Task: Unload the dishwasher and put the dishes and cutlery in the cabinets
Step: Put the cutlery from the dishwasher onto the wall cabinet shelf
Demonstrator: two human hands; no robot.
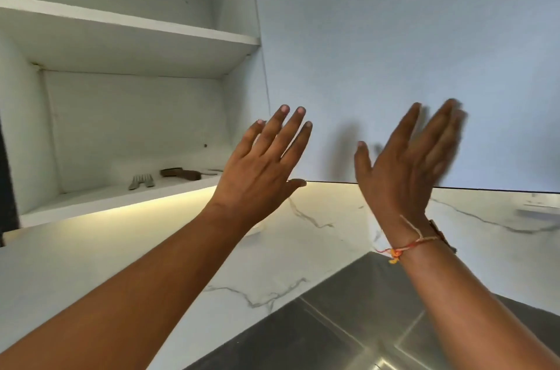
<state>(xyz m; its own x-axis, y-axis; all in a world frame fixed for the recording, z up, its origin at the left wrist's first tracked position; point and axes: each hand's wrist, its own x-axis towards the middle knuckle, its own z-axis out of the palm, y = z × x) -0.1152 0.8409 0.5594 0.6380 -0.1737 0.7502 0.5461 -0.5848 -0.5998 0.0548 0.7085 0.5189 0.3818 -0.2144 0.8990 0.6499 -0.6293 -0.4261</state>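
Note:
An upper cabinet stands open at the left, its white lower shelf (100,198) holding forks (141,181) and brown-handled knives (185,173). The pale blue cabinet door (394,51) fills the upper right. Both hands are raised in front of that door's lower edge. My left hand (260,166) holds nothing, fingers spread, back toward me. My right hand (409,163) is flat and blurred, fingers extended, empty, with a red thread on the wrist. I cannot tell whether either hand touches the door.
The upper shelf (130,21) of the cabinet is bare. A white marbled backsplash and counter (272,263) lie below, lit by a strip under the cabinet. A steel surface (348,327) sits at the bottom right.

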